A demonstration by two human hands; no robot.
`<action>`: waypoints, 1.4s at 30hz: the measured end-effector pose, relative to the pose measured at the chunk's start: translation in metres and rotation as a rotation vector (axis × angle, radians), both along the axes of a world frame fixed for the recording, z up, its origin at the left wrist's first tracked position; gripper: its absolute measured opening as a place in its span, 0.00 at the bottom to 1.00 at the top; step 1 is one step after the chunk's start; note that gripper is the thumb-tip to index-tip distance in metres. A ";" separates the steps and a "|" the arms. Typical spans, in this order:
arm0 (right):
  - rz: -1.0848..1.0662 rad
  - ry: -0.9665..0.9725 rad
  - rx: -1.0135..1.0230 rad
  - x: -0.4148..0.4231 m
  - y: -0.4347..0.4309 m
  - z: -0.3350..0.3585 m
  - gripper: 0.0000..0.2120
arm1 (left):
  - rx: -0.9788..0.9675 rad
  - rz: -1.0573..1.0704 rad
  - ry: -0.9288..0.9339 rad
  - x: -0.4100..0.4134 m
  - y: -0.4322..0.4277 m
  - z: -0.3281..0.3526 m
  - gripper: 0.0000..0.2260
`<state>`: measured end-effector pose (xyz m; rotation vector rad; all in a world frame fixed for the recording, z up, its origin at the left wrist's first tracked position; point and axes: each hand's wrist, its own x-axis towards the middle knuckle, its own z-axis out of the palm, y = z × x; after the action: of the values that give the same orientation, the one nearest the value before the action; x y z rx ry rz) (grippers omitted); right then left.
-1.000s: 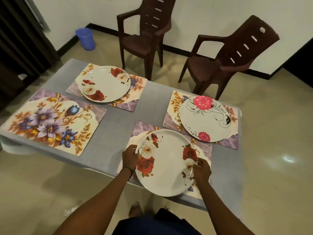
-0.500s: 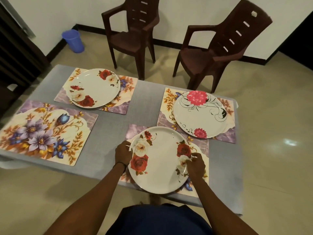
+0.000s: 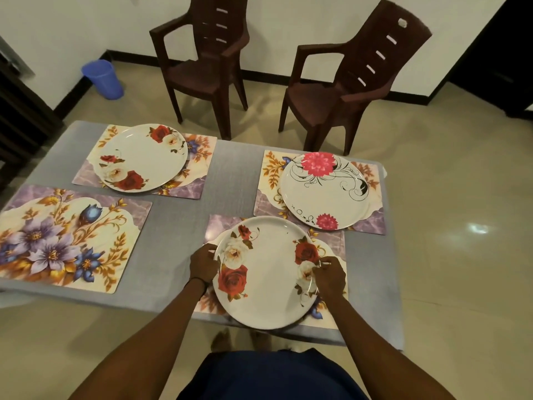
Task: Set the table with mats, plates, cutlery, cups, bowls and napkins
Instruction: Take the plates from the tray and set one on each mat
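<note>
Rose plate point(image 3: 266, 272) stays on near mat point(image 3: 334, 241), barely shifted. Left hand point(image 3: 203, 265) and right hand point(image 3: 328, 277) still pinch opposite rims. Third plate nearly placed; left mat point(image 3: 72, 238) bare.

The near rose plate point(image 3: 268, 272) lies flat on the near mat point(image 3: 331, 235). The far rose plate point(image 3: 142, 157) sits on the far left mat point(image 3: 199, 157). The pink-flower plate point(image 3: 324, 192) sits on the far right mat point(image 3: 268, 174). The purple-flower mat point(image 3: 66, 238) lies near left.

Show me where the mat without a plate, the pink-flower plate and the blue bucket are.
mat without a plate point(image 3: 66, 238): head view, flowered middle.
pink-flower plate point(image 3: 324, 194): head view, white centre.
blue bucket point(image 3: 103, 80): head view, side wall.
</note>
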<state>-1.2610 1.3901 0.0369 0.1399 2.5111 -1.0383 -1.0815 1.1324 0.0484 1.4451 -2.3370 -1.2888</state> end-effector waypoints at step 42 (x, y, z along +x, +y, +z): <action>0.046 -0.149 0.048 0.015 -0.015 0.011 0.24 | -0.022 -0.059 -0.008 0.014 -0.014 -0.023 0.06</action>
<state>-1.2462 1.3753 0.0481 0.1668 2.3946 -0.9150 -1.0672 1.1184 0.0257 1.3875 -2.4090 -1.2699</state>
